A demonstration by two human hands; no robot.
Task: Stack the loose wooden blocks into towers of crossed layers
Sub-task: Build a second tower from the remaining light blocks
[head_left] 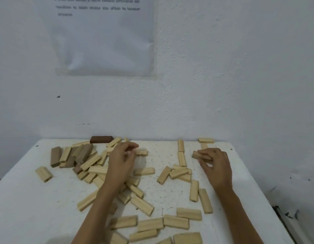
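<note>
Your right hand (215, 164) is curling its fingers around a brown block (198, 155), pinching it so that its long axis is running roughly left to right, with its free end poking out toward your left. Your left hand (121, 159) is hovering with fingers drawn together at the tips over a pale block (141, 152); the blur there is making it impossible to tell whether you are actually gripping it or only touching it. That pale block is also lying left to right, just beyond your left fingertips. Between your two hands the white table (20, 199) is showing a bare patch, and that is looking like the likeliest building spot, since no tower is standing anywhere yet. The relation that matters is this: both blocks are lying parallel, so they are suiting one layer side by side, and the layer above would need blocks turned across them. Two pale blocks (181, 152) just to the left of your right hand are already pointing away from you, end to end, and your right hand is nearer to them. Farther out, the big loose heap (85, 161) is lying to the left of your left hand, with more strewn blocks (151, 224) toward you from both wrists.
</note>
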